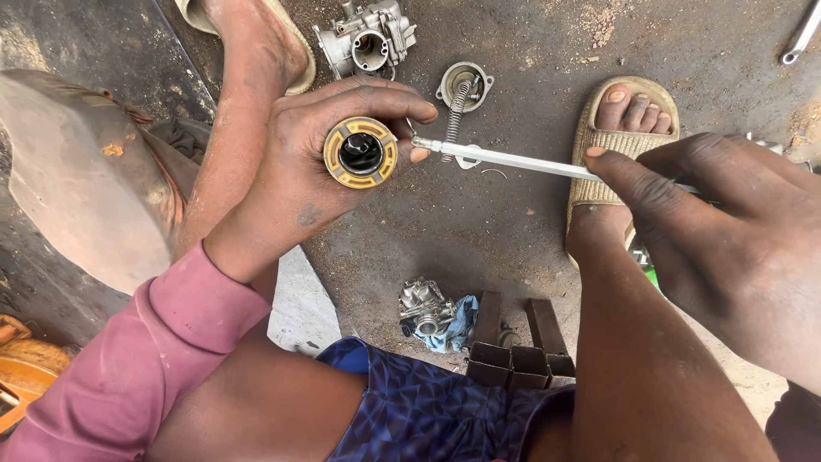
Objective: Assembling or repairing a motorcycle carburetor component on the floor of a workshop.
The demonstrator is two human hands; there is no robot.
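My left hand [321, 175] is wrapped around a round yellow cylindrical part [360, 152] with a black centre, its open end facing up at me. My right hand [727, 231] grips a long silver screwdriver [513, 160] by its handle end, forefinger laid along the shaft. The screwdriver's tip touches the side of the yellow part, by my left fingertips. Both hands hover above the dirt floor, between my sandalled feet.
A grey metal carburettor body [368, 40] lies at the top. A round metal cap with a spring [463, 88] sits beside it. A smaller carburettor on a blue rag [428, 310] and dark metal channel pieces [513, 351] lie near my knees. A spanner end [802, 34] shows top right.
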